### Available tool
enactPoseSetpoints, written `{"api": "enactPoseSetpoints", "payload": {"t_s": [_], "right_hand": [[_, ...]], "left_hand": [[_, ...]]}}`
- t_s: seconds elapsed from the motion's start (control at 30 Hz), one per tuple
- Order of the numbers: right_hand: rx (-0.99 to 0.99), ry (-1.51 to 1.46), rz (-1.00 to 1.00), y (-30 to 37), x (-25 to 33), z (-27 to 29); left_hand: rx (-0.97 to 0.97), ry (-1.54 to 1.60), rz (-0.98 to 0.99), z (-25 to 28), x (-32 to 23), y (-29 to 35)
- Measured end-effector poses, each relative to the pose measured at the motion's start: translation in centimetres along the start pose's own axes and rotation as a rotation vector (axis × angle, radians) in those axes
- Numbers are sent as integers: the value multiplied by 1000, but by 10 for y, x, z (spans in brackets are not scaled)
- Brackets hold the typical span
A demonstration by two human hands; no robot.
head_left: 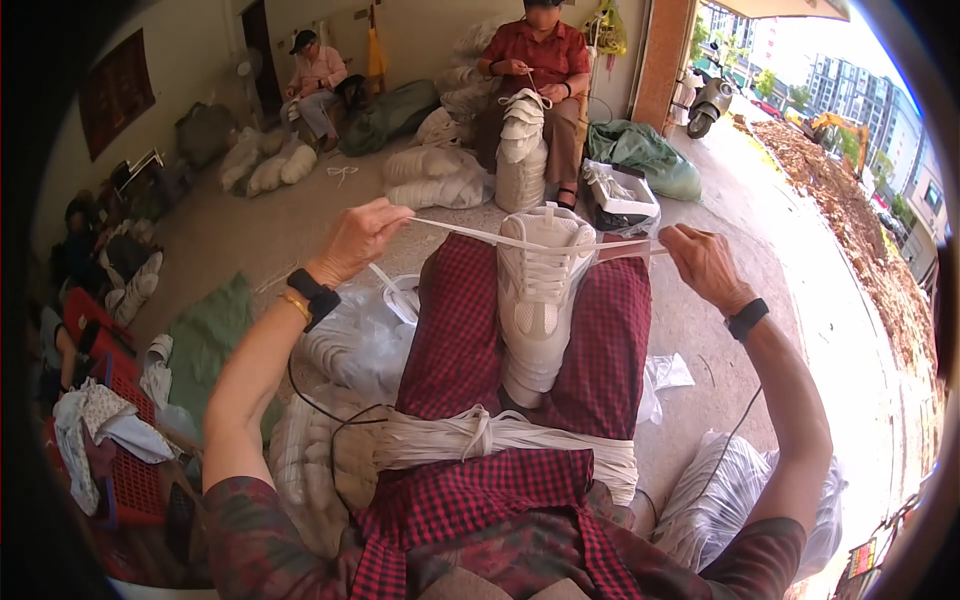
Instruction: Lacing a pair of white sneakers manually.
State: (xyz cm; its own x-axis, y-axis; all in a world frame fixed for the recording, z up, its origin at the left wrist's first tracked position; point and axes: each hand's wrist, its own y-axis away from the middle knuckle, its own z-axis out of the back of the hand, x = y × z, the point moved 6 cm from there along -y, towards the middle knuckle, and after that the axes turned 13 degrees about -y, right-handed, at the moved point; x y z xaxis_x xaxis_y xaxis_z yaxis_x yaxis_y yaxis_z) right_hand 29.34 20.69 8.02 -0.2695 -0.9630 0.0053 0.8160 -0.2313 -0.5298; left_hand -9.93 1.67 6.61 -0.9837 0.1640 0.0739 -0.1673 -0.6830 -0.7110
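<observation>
A white sneaker upper (pixel 541 285) tops a stack of shoe uppers (pixel 528 378) held upright between my knees. White shoelace (pixel 455 229) runs through its upper eyelets and stretches out to both sides. My left hand (pixel 362 240) pinches one end, up and left of the shoe. At the right, my right hand (pixel 703 265) grips the other end at about the same height. The lace looks taut on both sides. Across my lap lies a tied bundle of white laces (pixel 485 437), over a red-and-black checked cloth (pixel 470 500).
Bagged uppers (pixel 350 335) sit left of my legs; a white plastic sack (pixel 710 490) stands at the right. Ahead, a co-worker in red (pixel 540 60) threads another stack (pixel 522 160). A white box (pixel 620 190) and green sack (pixel 645 155) lie beyond. A red basket (pixel 130 450) is at left.
</observation>
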Motion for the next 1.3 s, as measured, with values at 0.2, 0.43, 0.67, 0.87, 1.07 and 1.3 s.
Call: {"api": "enactPoseSetpoints", "payload": {"t_s": [0.2,0.43,0.67,0.87,1.07,1.3], "right_hand": [[-87,189,-326,57,-65,90],[-190,475,-458,108,-87,172],[-703,426,-444,113,-51,157],[-768,-871,-508,62,-6,23],[-421,-1090,-556,-18,42,-55],[-290,-815,-579,-32,54,-62]], "left_hand": [[-26,-246,227,92,90,51],[-182,-479,249,161,120,73],[-373,-901,158,167,80,86],[-578,-3,608,85,90,83],[-239,756,678,-34,-27,0],[-1,922,669,-83,-78,-17]]}}
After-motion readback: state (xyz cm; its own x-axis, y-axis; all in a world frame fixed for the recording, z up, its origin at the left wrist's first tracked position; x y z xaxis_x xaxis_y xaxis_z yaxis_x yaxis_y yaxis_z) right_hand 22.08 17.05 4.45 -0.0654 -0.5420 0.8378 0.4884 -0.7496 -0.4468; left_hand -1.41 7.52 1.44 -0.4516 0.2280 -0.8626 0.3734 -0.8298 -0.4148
